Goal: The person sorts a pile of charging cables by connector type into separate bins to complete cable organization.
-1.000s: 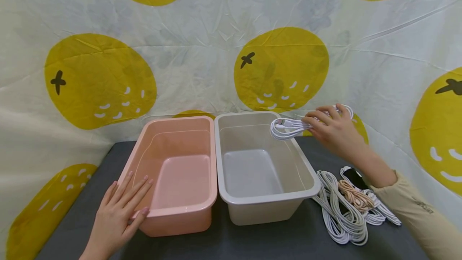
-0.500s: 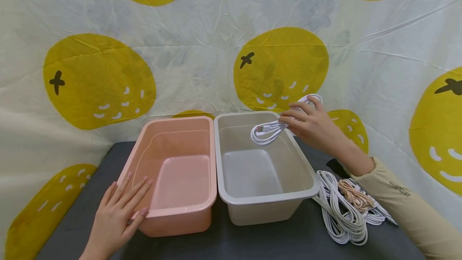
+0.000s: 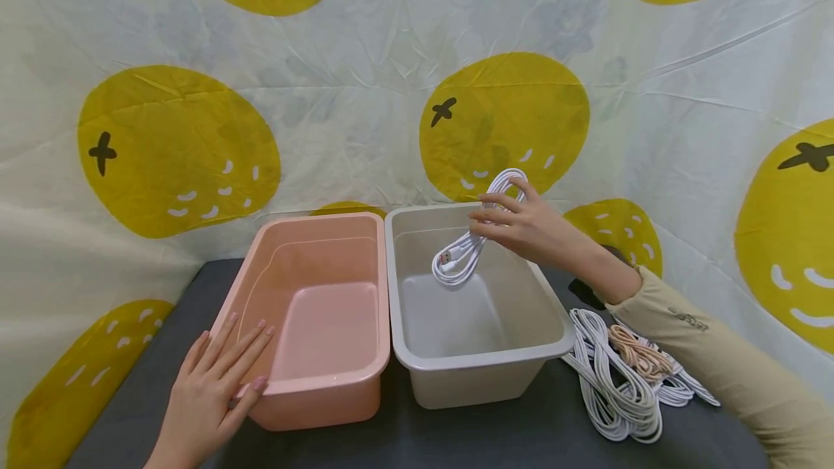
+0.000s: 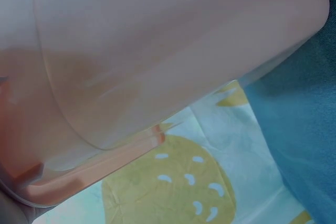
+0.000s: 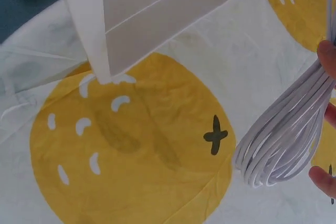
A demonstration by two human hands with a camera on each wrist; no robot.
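Note:
In the head view my right hand point(image 3: 521, 219) grips a coiled white USB cable point(image 3: 459, 258) above the beige bin point(image 3: 485, 362). The cable's lower loop, with its USB plug, hangs over the bin's opening. One end loop of the coil point(image 5: 286, 124) shows large in the right wrist view, fingertips around it at the right edge. My left hand point(image 3: 211, 382) rests with spread, straight fingers on the near left rim of the pink bin point(image 3: 319, 384). Only the pink bin's wall point(image 4: 157, 51) fills most of the left wrist view.
Right of the beige bin lie bundled grey-white cables point(image 3: 615, 382) and a peach-coloured cable bundle point(image 3: 641, 353) on the dark tabletop point(image 3: 469, 440). A black item point(image 3: 585, 294) is partly hidden behind my right forearm. A fruit-patterned cloth point(image 3: 352, 129) hangs behind the bins.
My right hand has carried the white cable leftward, from the beige bin's right rim to over its opening, and the coil now hangs more steeply. The left hand has stayed in place.

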